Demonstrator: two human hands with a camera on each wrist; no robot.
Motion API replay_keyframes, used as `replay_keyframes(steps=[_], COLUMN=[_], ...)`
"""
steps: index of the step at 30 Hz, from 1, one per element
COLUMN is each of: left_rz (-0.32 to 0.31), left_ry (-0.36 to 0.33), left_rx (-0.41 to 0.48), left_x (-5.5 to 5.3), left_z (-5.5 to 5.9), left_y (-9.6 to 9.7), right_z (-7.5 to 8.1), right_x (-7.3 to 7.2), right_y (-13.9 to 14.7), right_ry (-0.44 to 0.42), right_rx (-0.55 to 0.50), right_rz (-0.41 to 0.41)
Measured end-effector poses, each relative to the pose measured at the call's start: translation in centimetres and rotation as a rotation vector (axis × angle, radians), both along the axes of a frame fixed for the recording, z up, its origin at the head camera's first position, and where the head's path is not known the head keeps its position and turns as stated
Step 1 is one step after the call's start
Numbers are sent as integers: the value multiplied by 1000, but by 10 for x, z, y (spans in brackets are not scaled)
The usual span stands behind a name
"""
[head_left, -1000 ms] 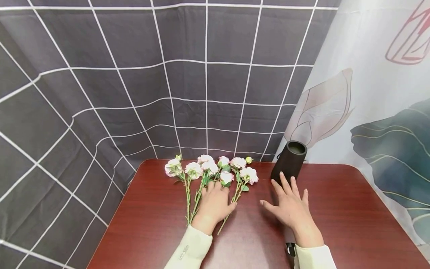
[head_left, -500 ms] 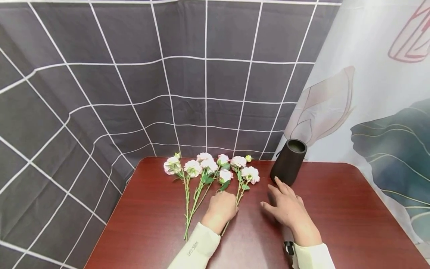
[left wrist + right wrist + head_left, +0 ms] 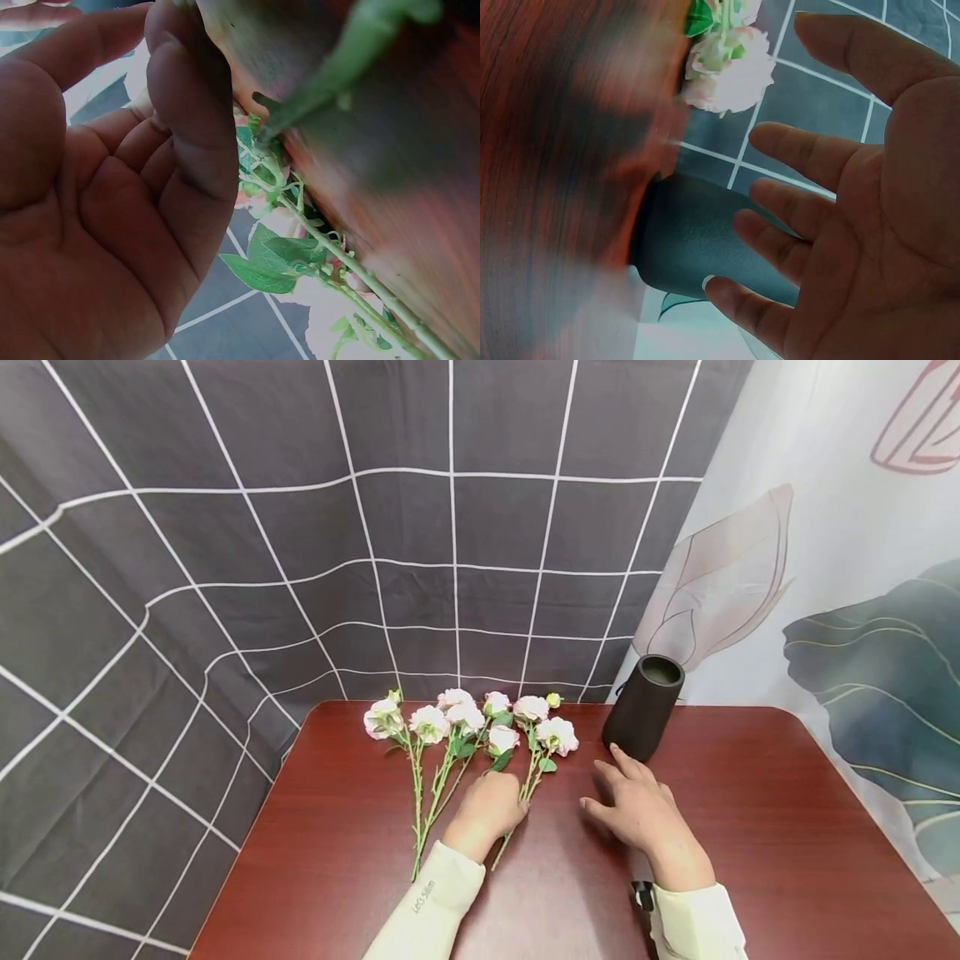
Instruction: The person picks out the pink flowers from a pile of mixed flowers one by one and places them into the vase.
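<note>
Several artificial pale pink roses lie in a row on the table, their heads toward the back edge. My left hand (image 3: pixel 491 806) is over the stems with its fingers curled, and its thumb and index finger pinch the stem of the rightmost rose (image 3: pixel 557 735). The pinch itself is mostly hidden. In the left wrist view, curled fingers (image 3: pixel 187 142) show beside a green stem (image 3: pixel 367 289). My right hand (image 3: pixel 645 818) has its fingers spread and relaxed, just in front of the black vase (image 3: pixel 643 710), holding nothing. The vase stands upright with its round mouth up.
The reddish-brown wooden table (image 3: pixel 765 827) reaches a dark curtain (image 3: pixel 495 527) with white grid lines. At the right hangs a pale curtain (image 3: pixel 735 610) with a leaf print. Other roses (image 3: pixel 430 724) lie left of my left hand.
My left hand has moved right from the middle stems to the rightmost rose, and its fingers have curled. My right hand's fingers have drawn slightly together near the vase.
</note>
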State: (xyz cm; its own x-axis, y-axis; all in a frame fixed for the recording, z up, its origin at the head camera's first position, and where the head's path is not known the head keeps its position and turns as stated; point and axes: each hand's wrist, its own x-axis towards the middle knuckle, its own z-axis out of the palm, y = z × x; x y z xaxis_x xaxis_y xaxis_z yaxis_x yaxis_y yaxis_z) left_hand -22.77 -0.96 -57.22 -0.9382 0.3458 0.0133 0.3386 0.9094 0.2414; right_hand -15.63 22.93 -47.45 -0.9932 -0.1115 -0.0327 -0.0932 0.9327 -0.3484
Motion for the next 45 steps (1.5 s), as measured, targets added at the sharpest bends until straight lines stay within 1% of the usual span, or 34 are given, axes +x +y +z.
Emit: replay_keyframes(steps=[6, 9, 12, 14, 17, 23, 25, 27, 28, 29, 30, 31, 33, 34, 35, 36, 37, 38, 40, 41, 45], left_rz=[-22, -35, -60, -79, -105, -115, -114, -117, -116, -116, -123, -129, -125, -127, -124, -121, -112, -103, -99, -92, -113], left_ry=[-57, -55, -51, -59, -95, -210, -238, -248, -247, -248, -240, -223, -225, -214, -226, -232, -244, -264, -271, -286, -278], left_rx=[12, 22, 25, 28, 50, 179, 213, 224, 221, 229, 232, 232, 255, 257, 281, 292, 312, 332, 363, 380, 409], left_x=[-9, -15, -17, -17, -14, -8, -5, -2, -2, -1, 0, 0, 4, 5, 9, 12, 16, 22, 28, 32, 41], left_z=[-3, -5, -4, -2, 4, 20, 28, 34, 33, 36, 37, 32, 41, 42, 50, 57, 66, 79, 89, 97, 107], left_y=[-4, -4, -5, -6, -9, -13, -13, -14, -15, -16, -16, -17, -18, -19, -19, -20, -20, -20, -21, -21, -21], right_z=[1, 2, 3, 3, 4, 8, 9, 9, 9, 9, 8, 8, 7, 7, 7, 7, 7, 7, 7, 7, 8], right_x=[-2, -3, -4, -5, -5, -5, -6, -6, -6, -6, -6, -6, -5, -5, -5, -4, -4, -3, -2, -1, 0], right_y=[-1, 0, 1, 1, 0, -1, -1, 0, 0, 0, 0, 0, 0, 0, 1, 1, 1, 1, 2, 2, 1], right_ry=[-26, -28, -28, -34, -51, -72, -71, -71, -72, -73, -75, -76, -79, -78, -75, -71, -66, -60, -50, -47, -30], right_rx=[-1, 2, 5, 3, 2, 5, 6, 1, -4, -8, -14, -21, -32, -35, -39, -46, -53, -60, -81, -95, -157], right_rz=[3, 3, 3, 6, 12, 11, 13, 17, 19, 23, 25, 28, 37, 42, 45, 49, 54, 61, 74, 81, 116])
